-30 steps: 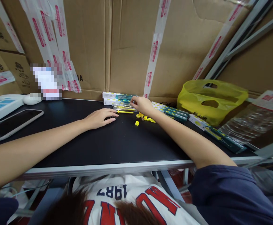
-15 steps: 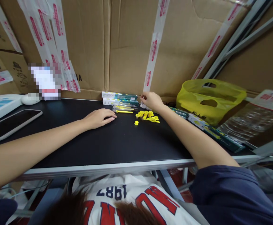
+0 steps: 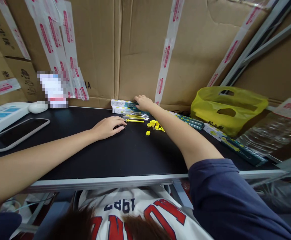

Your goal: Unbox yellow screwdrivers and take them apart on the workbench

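My left hand (image 3: 109, 127) lies on the black tabletop with thumb and fingers apart. Small dark wire-like pieces show under its fingertips; they look like springs, but are partly hidden. At the back, my right hand (image 3: 143, 102) reaches over the right part of two stacked white-and-green boxes (image 3: 117, 109), its fingers apart at the upper box; I see no firm grip. In front of the boxes lie several clear tubes (image 3: 135, 116) and a thin yellow rod (image 3: 136, 121). Several small yellow plastic parts (image 3: 152, 124) are heaped below my right forearm, with one yellow cap (image 3: 148, 133) nearer me.
On the left are a phone (image 3: 17, 133), a white power strip (image 3: 7, 115) and a white rounded object (image 3: 38, 107). More slim boxes (image 3: 245, 150), a yellow plastic bag (image 3: 225, 110) and a large clear bottle (image 3: 273, 130) stand right. Cardboard (image 3: 140, 50) walls the back.
My right hand has moved left, from beside the stacked boxes to over their right part. My left hand has stayed about where it was. The view has shifted slightly.
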Demonstrator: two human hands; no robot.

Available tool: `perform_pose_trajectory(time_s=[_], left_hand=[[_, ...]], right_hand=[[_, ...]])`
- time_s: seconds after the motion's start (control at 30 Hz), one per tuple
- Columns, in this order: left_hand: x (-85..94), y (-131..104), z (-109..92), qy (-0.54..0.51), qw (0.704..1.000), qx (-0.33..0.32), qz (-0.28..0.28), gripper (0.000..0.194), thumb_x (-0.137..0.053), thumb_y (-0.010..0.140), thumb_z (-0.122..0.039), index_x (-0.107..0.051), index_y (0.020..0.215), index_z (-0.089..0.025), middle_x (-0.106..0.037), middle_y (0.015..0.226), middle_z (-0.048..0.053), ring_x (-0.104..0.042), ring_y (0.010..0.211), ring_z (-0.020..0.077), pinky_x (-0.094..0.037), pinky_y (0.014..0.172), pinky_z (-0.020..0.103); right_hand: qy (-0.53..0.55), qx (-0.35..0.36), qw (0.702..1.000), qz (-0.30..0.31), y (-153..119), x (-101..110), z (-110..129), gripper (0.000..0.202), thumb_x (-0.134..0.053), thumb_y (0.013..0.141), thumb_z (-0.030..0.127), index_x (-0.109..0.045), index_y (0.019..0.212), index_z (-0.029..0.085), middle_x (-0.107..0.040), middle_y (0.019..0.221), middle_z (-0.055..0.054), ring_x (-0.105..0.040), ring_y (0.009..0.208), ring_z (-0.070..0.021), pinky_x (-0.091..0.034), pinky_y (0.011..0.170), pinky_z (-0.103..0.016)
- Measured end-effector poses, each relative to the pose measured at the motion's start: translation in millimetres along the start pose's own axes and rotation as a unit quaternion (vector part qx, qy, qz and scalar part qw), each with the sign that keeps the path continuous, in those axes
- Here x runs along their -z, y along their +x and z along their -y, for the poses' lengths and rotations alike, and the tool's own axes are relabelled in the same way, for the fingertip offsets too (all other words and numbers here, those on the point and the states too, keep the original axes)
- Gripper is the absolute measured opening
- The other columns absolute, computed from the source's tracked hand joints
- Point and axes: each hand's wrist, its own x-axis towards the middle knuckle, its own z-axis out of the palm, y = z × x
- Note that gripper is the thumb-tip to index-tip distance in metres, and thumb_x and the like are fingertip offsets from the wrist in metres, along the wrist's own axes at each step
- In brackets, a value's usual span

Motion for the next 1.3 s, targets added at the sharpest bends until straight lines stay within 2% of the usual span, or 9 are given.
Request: perform_pose_trajectory(time_s=[0.3,0.43,0.67,0.73,0.83,0.93,1.07,1.2,1.3], left_hand=[[-1.9,0,3,0.004,1.0,-0.009,-0.009,0.035,-0.04,0.096,-0.036,-0.063,0.116,-0.02,-0.06,0.126,0.007,-0.056,0.117,0.0205,-0.044,0.102,0.039],[0.5,0,0,0.057,0.997,-0.025,-0.042,0.034,-0.043,0.095,-0.034,-0.061,0.119,-0.019,-0.059,0.128,0.009,-0.054,0.12,0.0223,-0.042,0.103,0.041],[20.1,-2,-41,0.217,0.96,-0.087,-0.157,0.041,-0.047,0.093,-0.026,-0.049,0.133,-0.016,-0.045,0.145,0.013,-0.038,0.136,0.0282,-0.027,0.113,0.048],[21.6,-3,-51,0.236,0.956,-0.071,-0.159,0.043,-0.049,0.093,-0.032,-0.048,0.132,-0.012,-0.052,0.137,0.016,-0.048,0.127,0.0291,-0.038,0.104,0.044],[17.3,-4,-56,0.251,0.964,-0.019,-0.09,0.047,-0.048,0.094,-0.043,-0.05,0.127,-0.01,-0.068,0.105,0.014,-0.067,0.091,0.0252,-0.049,0.074,0.033],[11.6,-5,-53,0.243,0.969,-0.026,-0.039,0.047,-0.044,0.094,-0.05,-0.054,0.119,-0.012,-0.068,0.103,0.011,-0.068,0.083,0.0233,-0.046,0.066,0.03],[11.0,-4,-48,0.228,0.973,-0.02,-0.034,0.049,-0.043,0.094,-0.052,-0.054,0.12,-0.013,-0.068,0.104,0.011,-0.067,0.088,0.0238,-0.046,0.067,0.029],[12.8,-3,-47,0.218,0.976,0.001,-0.03,0.049,-0.045,0.093,-0.052,-0.053,0.123,-0.014,-0.067,0.11,0.011,-0.067,0.09,0.0238,-0.046,0.069,0.029],[12.2,-3,-47,0.215,0.976,0.001,-0.021,0.048,-0.045,0.092,-0.053,-0.054,0.121,-0.015,-0.067,0.109,0.01,-0.067,0.089,0.0238,-0.046,0.069,0.029]], right_hand=[[0.017,0.011,1.0,-0.011,5,-5,-6,0.036,-0.064,0.081,0.019,-0.057,0.115,0.014,-0.052,0.122,-0.016,-0.055,0.107,-0.027,-0.046,0.089,-0.04],[0.034,0.037,0.996,-0.08,-4,11,-6,0.035,-0.062,0.081,0.019,-0.057,0.115,0.015,-0.052,0.121,-0.014,-0.054,0.105,-0.0258,-0.045,0.082,-0.036],[0.017,0.183,0.97,-0.16,-91,64,33,0.029,-0.058,0.083,0.022,-0.059,0.111,0.017,-0.061,0.107,-0.012,-0.049,0.1,-0.027,-0.037,0.081,-0.037],[0.028,0.217,0.963,-0.156,-123,71,46,0.03,-0.061,0.083,0.027,-0.059,0.111,0.016,-0.062,0.105,-0.012,-0.049,0.099,-0.0264,-0.036,0.082,-0.037],[0.072,0.224,0.96,-0.155,-155,69,54,0.032,-0.064,0.082,0.032,-0.06,0.11,0.017,-0.063,0.104,-0.011,-0.051,0.098,-0.026,-0.037,0.082,-0.037],[0.152,0.2,0.96,-0.12,-165,62,42,0.038,-0.066,0.081,0.041,-0.059,0.111,0.019,-0.064,0.105,-0.01,-0.054,0.098,-0.0252,-0.04,0.081,-0.036],[0.268,0.15,0.952,-0.014,-161,59,8,0.05,-0.074,0.07,0.049,-0.061,0.108,0.02,-0.065,0.1,-0.007,-0.058,0.086,-0.0202,-0.043,0.075,-0.031],[0.344,0.101,0.93,0.081,-159,59,-14,0.054,-0.075,0.067,0.053,-0.062,0.105,0.017,-0.061,0.078,0.0,-0.052,0.063,-0.0123,-0.038,0.059,-0.025],[0.375,0.111,0.915,0.099,-161,59,-15,0.051,-0.075,0.068,0.049,-0.061,0.104,0.016,-0.055,0.069,0.003,-0.048,0.061,-0.0101,-0.035,0.056,-0.023]])
